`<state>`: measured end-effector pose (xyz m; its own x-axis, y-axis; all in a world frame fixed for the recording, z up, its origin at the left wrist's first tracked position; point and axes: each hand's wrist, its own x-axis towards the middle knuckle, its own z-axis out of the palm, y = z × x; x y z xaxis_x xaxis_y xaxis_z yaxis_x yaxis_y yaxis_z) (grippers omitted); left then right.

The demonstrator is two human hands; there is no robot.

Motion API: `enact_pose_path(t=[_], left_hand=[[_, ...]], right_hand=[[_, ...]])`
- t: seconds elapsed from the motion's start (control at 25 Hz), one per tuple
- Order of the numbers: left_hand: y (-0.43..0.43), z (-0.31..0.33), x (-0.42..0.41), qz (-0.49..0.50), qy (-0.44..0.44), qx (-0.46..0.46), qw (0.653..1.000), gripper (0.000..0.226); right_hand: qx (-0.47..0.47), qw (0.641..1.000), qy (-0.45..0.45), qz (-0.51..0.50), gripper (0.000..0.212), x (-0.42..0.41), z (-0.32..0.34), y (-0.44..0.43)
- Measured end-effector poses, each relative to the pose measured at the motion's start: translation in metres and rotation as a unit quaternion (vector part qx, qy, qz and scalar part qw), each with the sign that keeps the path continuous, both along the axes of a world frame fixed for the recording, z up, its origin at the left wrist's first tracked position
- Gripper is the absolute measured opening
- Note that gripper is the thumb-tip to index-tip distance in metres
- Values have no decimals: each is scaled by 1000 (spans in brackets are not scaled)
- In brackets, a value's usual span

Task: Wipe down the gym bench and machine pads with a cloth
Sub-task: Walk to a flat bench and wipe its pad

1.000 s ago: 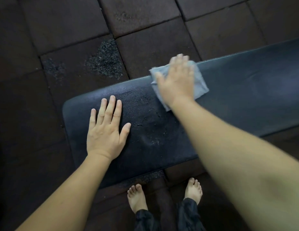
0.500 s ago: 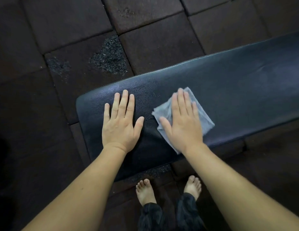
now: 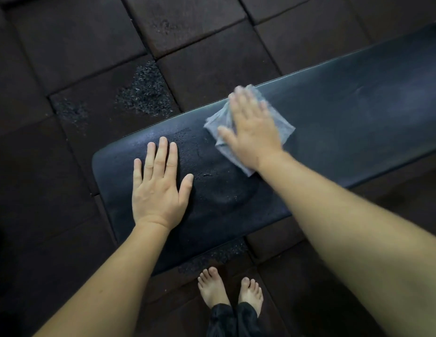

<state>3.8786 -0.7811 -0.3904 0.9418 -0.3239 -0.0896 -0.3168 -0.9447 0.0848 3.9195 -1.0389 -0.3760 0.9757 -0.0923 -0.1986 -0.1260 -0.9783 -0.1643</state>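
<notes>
A long black padded gym bench (image 3: 346, 122) runs from the lower left to the upper right. Its near left end shows worn, flaking patches. A folded grey cloth (image 3: 286, 128) lies on the pad near its far edge. My right hand (image 3: 254, 132) presses flat on the cloth with straight fingers, and it is blurred with motion. My left hand (image 3: 158, 188) rests flat on the pad's left end, fingers straight and slightly spread, holding nothing.
Dark square rubber floor tiles (image 3: 73, 40) surround the bench, with crumbled black bits (image 3: 144, 91) beyond its far edge. My bare feet (image 3: 230, 291) stand just in front of the bench's near edge.
My right hand slid the cloth from the pad's near side up to its far edge. My left hand stays flat on the bench's left end.
</notes>
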Motion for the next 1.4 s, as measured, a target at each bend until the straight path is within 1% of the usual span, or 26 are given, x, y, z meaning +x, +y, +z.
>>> enact_pose_path(t=[0.04, 0.12, 0.16, 0.2, 0.24, 0.28, 0.32, 0.36, 0.4, 0.48, 0.56, 0.64, 0.68, 0.72, 0.8, 0.84, 0.88, 0.92, 0.96, 1.04, 1.12, 1.16, 1.24, 1.28, 1.36, 1.4], left_hand=[[1, 0, 0, 2, 1, 0, 1000, 74], [-1, -2, -1, 2, -7, -1, 1000, 74], [0, -2, -1, 5, -9, 0, 1000, 74], [2, -1, 1, 8, -11, -2, 1000, 75], [0, -1, 1, 5, -10, -7, 1000, 75], [-4, -2, -1, 1, -5, -11, 1000, 75], [1, -2, 0, 4, -5, -13, 1000, 75], [2, -2, 0, 7, -8, -13, 1000, 75], [1, -2, 0, 9, -10, -13, 1000, 75], [-1, -2, 0, 8, -11, -20, 1000, 76], [-2, -2, 0, 8, -14, -19, 1000, 76], [-2, -1, 0, 10, -12, -16, 1000, 76], [-2, -1, 1, 9, -11, -14, 1000, 76], [-2, -1, 1, 8, -10, -13, 1000, 76], [-2, -1, 0, 8, -10, -13, 1000, 76], [-2, 0, 0, 8, -10, -15, 1000, 75], [-2, 1, 0, 8, -8, -18, 1000, 75], [-2, 1, 0, 7, -6, -21, 1000, 75], [-2, 0, 0, 7, -7, -23, 1000, 75], [-3, -1, 0, 9, -11, -23, 1000, 75], [-3, -2, 1, 7, -13, -18, 1000, 75], [-2, -2, 1, 5, -11, -17, 1000, 75], [-2, -1, 1, 5, -8, -18, 1000, 75], [-2, -1, 1, 4, -9, -19, 1000, 75], [-1, 0, 1, 2, -7, -19, 1000, 75], [-2, 0, 1, 2, -5, -19, 1000, 75]], right_hand=[[-8, 998, 6, -59, 80, 12, 3, -27], [-23, 978, 18, -205, 80, 33, 8, -76], [-31, 969, 18, -246, 81, 35, 6, -76], [-42, 966, 9, -256, 81, 37, 4, -54], [-42, 971, 0, -236, 81, 32, 3, -27], [-25, 981, 3, -191, 82, 21, 3, 1], [-4, 993, 3, -120, 83, 12, 1, 24], [8, 998, 15, -62, 84, -1, 0, 28], [14, 999, 14, -40, 87, -12, 2, 9], [1, 995, -1, -102, 92, -31, 1, -54], [-14, 978, 18, -207, 90, -49, 6, -110], [-34, 962, 20, -270, 84, -57, 3, -99], [-42, 963, -3, -268, 83, -57, 1, -67], [-36, 971, -8, -235, 83, -57, 0, -32], [3, 992, 6, -125, 84, -70, -3, 16], [3, 997, 17, -75, 84, -80, -3, 15], [2, 999, 14, -51, 85, -87, -3, -3], [2, 998, 10, -60, 86, -94, -3, -30], [-4, 996, 12, -92, 87, -99, -2, -59], [-8, 981, 19, -195, 87, -112, 1, -98], [-33, 968, -2, -250, 86, -120, -1, -69], [-36, 970, -19, -239, 86, -125, -4, -35], [-6, 987, -35, -155, 84, -140, -9, 29], [3, 993, -37, -113, 83, -149, -10, 40], [11, 995, -57, -87, 81, -156, -14, 16], [9, 992, -59, -108, 81, -157, -14, -5]])
